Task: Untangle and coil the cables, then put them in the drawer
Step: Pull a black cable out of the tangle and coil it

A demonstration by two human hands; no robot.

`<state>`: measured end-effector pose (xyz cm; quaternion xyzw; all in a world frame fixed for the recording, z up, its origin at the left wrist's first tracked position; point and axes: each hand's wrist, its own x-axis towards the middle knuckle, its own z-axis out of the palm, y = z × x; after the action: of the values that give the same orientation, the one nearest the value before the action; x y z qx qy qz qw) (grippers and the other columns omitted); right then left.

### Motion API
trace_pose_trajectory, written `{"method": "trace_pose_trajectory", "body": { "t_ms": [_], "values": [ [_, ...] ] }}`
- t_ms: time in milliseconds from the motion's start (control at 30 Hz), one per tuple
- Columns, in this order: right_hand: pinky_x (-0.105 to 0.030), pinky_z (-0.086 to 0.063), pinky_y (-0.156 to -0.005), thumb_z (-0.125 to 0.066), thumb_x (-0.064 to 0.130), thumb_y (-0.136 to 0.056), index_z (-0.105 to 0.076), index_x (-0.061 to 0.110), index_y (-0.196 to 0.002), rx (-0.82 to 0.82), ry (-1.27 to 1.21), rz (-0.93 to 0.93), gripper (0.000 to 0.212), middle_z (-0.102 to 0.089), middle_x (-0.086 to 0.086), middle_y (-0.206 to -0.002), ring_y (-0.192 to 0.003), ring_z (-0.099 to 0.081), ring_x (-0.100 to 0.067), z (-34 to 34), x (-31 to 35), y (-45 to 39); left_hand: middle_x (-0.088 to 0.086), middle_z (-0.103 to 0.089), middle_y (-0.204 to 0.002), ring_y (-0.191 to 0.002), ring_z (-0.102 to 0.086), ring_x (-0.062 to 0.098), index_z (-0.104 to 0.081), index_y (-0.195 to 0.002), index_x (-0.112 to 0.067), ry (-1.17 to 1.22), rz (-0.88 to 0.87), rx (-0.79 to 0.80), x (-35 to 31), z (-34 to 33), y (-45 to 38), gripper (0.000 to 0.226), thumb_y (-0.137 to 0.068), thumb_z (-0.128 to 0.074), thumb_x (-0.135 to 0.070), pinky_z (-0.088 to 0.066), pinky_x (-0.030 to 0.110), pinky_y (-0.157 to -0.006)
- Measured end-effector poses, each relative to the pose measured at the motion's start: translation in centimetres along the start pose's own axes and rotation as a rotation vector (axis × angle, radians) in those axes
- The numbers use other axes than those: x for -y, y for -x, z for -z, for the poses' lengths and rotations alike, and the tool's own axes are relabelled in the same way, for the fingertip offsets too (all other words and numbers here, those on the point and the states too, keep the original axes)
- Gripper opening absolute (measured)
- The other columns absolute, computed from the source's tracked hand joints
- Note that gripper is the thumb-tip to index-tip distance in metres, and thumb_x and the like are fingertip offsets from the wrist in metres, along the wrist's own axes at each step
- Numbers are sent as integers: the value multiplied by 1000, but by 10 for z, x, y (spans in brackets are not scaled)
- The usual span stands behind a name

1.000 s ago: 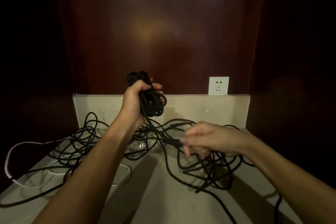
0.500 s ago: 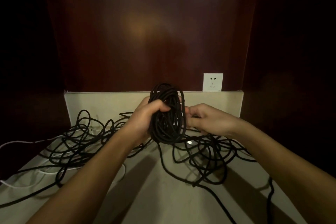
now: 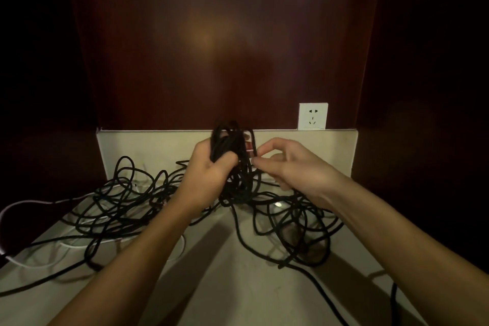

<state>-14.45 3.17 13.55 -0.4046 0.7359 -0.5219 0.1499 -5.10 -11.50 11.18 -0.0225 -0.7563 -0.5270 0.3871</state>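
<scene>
White cable [image 3: 23, 204], thin, one length: lies at the far left of the worktop [image 3: 238, 286], looping off its left edge and partly under the black strands. Black loose cable [image 3: 124, 209], long, tangled: spread in overlapping loops across the left half of the pale stone worktop, reaching back to the low upstand [image 3: 148, 145] at the rear. Left hand [image 3: 209, 174]: raised above the worktop at centre, fingers curled round a black coil [image 3: 229, 145] of several turns held upright, the top of the coil standing just above the upstand's edge, its lower strands running down into the tangle. Right hand [image 3: 288, 164]: just beside the coil on its right, thumb and forefinger pinched together on a single black strand at the coil's side, remaining fingers loosely curled; the strand is somewhat blurred. Further black loops [image 3: 296, 222]: heaped on the worktop beneath and right of the right hand, one strand trailing toward the near right edge. Wall socket [image 3: 313, 116], white, square: mounted on the dark red-brown wood panel [image 3: 225, 42] just above the upstand, right of the hands.
</scene>
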Motion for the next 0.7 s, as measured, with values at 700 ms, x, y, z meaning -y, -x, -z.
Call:
{"method": "trace_pose_trajectory", "body": {
  "t_ms": [700],
  "values": [
    [-19,-38,-47,-52,2,-99,-48,6,-106,-63,-102,75,9,-56,-1,-64,-51,-47,-9,-3,-5,-11,-1,-64,-78,-59,-55,7,-53,-125,-23,-292,-129,179,2,-26,12,48,-78,-55,-12,-43,20,-54]
  ]
}}
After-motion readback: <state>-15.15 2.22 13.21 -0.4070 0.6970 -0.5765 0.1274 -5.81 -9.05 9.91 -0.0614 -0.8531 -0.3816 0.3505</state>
